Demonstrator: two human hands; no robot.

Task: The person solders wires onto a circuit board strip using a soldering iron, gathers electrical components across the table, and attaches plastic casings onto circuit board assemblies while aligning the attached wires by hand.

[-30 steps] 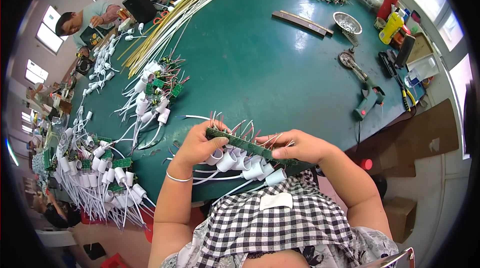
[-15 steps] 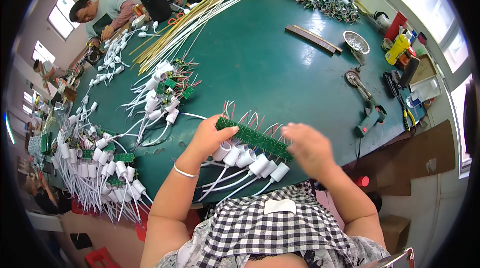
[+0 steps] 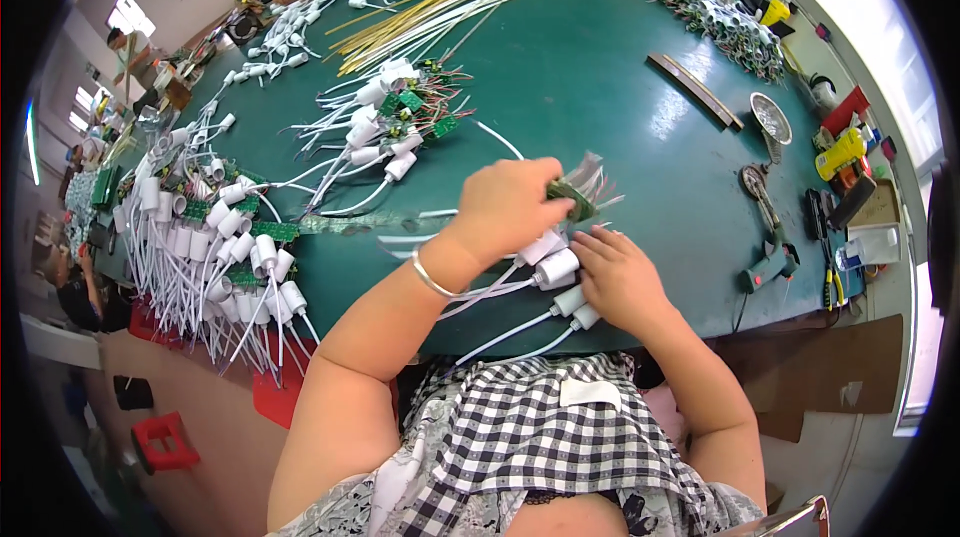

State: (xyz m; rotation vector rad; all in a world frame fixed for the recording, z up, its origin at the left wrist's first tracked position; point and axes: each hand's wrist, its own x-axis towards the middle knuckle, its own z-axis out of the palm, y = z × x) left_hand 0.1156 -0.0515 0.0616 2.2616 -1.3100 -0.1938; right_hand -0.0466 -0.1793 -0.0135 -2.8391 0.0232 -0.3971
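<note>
"What's largest?"
"The smooth green table [image 3: 560,67], a heap of white cylinders [image 3: 229,223] at left."
"And the hands?"
"Near centre. The left hand [image 3: 508,202] grips a tilted green circuit board [image 3: 577,199]; the right hand [image 3: 622,285] lies palm-down beside it. Whether that one holds anything, I can't tell."
"Writing?"
"Right, a yellow bottle [image 3: 840,155]; print too small to read."
"Smallest?"
"Rounded white tubes [image 3: 557,267] trailing cables, just nearer than the board."

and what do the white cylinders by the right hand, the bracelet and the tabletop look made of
White cylinders: probably moulded plastic, smooth and evenly white. Bracelet: likely metal, with a pale silvery sheen. Tabletop: perhaps rubber or vinyl sheeting, green, semi-gloss with bright glare; the look leaves it open.
</note>
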